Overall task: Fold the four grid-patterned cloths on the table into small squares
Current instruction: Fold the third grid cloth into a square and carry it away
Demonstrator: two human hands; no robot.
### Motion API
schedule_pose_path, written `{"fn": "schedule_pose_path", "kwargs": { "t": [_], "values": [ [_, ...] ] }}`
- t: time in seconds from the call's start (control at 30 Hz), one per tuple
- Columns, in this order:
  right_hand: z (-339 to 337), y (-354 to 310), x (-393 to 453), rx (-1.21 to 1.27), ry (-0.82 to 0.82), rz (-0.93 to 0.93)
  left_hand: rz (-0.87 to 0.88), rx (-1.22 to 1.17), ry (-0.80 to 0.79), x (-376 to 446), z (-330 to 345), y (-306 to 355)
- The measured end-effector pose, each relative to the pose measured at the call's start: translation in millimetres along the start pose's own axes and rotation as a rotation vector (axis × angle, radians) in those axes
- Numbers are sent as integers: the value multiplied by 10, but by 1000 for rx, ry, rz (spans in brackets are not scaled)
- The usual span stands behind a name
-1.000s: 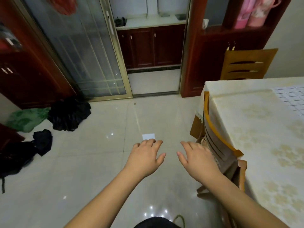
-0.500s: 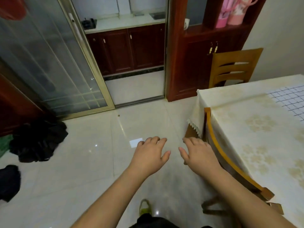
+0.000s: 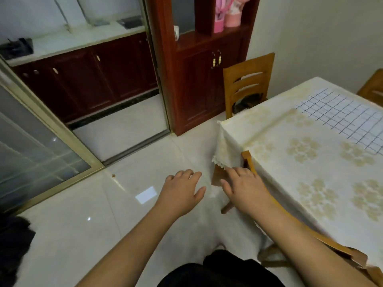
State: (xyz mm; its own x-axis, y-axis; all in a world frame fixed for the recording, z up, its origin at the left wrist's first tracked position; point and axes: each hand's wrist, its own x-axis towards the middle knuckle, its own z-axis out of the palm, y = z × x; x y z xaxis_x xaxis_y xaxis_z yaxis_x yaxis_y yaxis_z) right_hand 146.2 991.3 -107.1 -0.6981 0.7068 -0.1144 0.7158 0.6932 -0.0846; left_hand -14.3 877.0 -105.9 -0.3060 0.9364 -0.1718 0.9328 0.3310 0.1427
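Approach phase: nothing folded yet. Left hand (image 3: 180, 192) and right hand (image 3: 246, 189) hover over the floor, fingers spread, holding nothing. A grid-patterned cloth (image 3: 339, 117) lies flat on the desk (image 3: 290, 162), well apart. Next: reach it, pinch an edge.

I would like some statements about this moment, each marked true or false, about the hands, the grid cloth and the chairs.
1. Both hands hold nothing. True: the left hand and the right hand are held out with relaxed fingers.
2. The grid-patterned cloth lies on the floor. False: it lies spread flat on the table.
3. A wooden chair stands at the far end of the table. True.
4. The left hand touches the grid-patterned cloth. False: it is over the floor, well apart from it.
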Motion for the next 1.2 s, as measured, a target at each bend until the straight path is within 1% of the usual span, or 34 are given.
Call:
{"fn": "schedule_pose_path", "kwargs": {
  "t": [0.1,0.2,0.3,0.5,0.63,0.8,0.9,1.07,1.2],
  "values": [
    [45,99,331,31,25,59,77,12,-20,461,-29,-54],
    [50,226,702,49,12,118,134,10,-48,930,-47,-112],
    [55,410,1093,30,-55,165,174,22,-70,1381,-116,-157],
    [-38,791,1873,52,-118,203,259,7,-98,2211,-303,-140],
    [-124,927,2190,76,-92,254,320,-9,-139,2715,-354,-101],
    [-112,1079,2626,102,-90,388,440,43,-133,3492,-380,-148],
    [-88,1163,2952,97,-58,478,516,46,-150,3976,-440,-152],
    [-181,1347,3551,87,-29,645,703,85,-150,4731,-558,-267],
    [-243,1425,3771,106,-6,788,828,118,-145,5246,-695,-259]
  ]
}}
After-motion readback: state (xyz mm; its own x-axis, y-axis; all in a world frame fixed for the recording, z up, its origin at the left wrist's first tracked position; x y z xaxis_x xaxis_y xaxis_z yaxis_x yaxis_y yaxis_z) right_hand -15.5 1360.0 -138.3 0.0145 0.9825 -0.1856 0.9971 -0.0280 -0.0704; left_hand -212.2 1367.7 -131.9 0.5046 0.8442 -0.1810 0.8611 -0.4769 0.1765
